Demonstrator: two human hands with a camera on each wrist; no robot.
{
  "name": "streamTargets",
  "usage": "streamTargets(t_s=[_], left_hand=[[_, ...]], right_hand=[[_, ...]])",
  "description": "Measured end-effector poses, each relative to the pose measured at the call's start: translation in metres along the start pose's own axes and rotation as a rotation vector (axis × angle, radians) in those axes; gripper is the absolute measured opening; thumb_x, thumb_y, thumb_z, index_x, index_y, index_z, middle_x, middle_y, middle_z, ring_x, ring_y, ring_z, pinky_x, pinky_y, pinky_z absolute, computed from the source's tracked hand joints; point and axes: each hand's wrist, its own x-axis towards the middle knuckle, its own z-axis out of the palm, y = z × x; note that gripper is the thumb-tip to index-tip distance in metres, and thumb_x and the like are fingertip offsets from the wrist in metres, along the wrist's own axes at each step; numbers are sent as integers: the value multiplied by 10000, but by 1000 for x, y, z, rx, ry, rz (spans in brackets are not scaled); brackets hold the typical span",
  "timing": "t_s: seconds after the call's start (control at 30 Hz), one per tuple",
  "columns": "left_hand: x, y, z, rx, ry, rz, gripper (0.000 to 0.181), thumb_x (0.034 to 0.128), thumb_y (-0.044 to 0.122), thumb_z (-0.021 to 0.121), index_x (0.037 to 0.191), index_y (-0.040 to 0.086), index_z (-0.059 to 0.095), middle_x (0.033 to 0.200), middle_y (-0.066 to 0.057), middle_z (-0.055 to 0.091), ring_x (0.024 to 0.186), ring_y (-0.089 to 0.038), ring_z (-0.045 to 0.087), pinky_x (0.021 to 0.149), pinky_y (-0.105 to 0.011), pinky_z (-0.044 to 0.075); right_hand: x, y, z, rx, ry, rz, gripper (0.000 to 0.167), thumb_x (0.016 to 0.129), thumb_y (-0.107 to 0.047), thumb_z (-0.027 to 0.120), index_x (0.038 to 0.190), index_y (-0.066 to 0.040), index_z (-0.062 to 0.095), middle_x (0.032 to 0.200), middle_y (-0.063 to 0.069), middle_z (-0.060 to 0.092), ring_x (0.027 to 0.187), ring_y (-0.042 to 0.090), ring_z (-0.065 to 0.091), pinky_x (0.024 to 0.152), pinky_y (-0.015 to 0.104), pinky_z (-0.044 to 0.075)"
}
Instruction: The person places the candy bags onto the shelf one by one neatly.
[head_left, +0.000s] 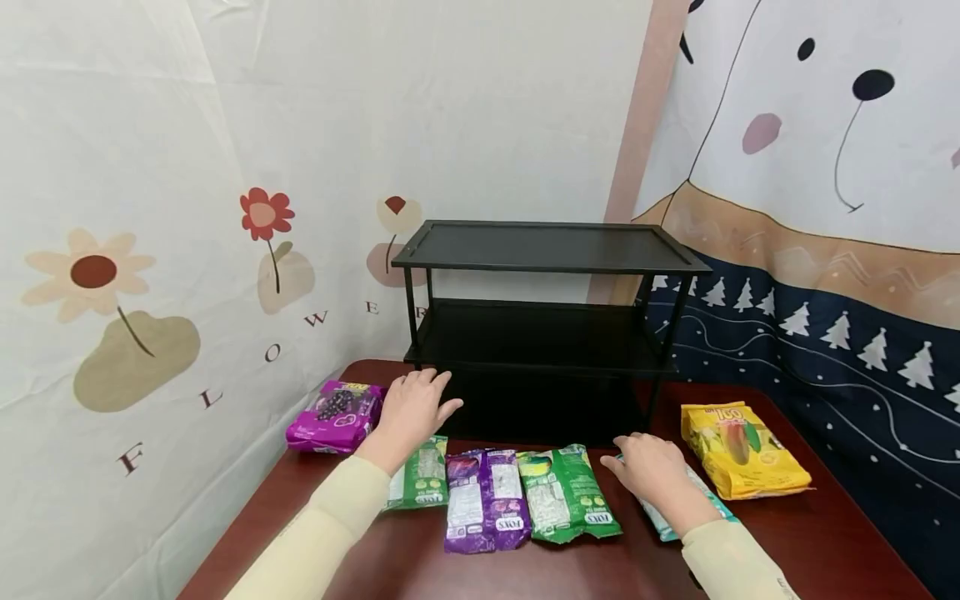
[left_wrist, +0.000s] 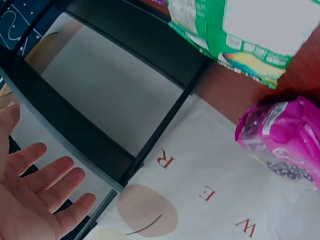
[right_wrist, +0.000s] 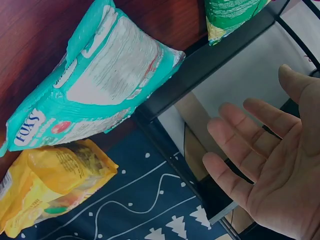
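My left hand (head_left: 417, 410) hovers above a green candy bag (head_left: 424, 477), fingers spread and holding nothing. On the other side, my right hand (head_left: 651, 468) is over a teal candy bag (head_left: 708, 492), partly covering it in the head view. The right wrist view shows that teal bag (right_wrist: 112, 70) apart from the loosely extended fingers (right_wrist: 235, 145). Between the hands lie a purple candy bag (head_left: 486, 504) and another green bag (head_left: 567, 493). A magenta grape-print bag (head_left: 339, 415) sits at the left, a yellow mango-print bag (head_left: 738, 450) at the right.
A black tiered rack (head_left: 551, 247) stands at the back of the dark red table (head_left: 420, 567), behind the row of bags. Its middle shelf (head_left: 540, 333) and lower level are visible. Printed cloth (head_left: 510, 108) hangs behind and along both sides.
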Motion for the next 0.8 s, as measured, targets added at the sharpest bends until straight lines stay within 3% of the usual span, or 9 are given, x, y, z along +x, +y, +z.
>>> streamTargets(t_s=[0.27,0.8], left_hand=[[14,-9,-7,1,38,-2,536,966,438,626,1312,28,629,1260,-211,620,1142,-378,591,957,-508,471],[33,-18,-6,26,-27,-40,578,971,467,607,1348,29,596,1271,-210,610,1141,-376,587,967,-504,473]], right_hand=[[0,1,-6,19,-27,10,419,906,-360,715,1109,6,727,1037,178,707,832,337,672,643,470,544],[2,10,-9,43,-86,20,416,920,-350,703,1122,14,719,1026,183,707,822,340,667,657,482,546]])
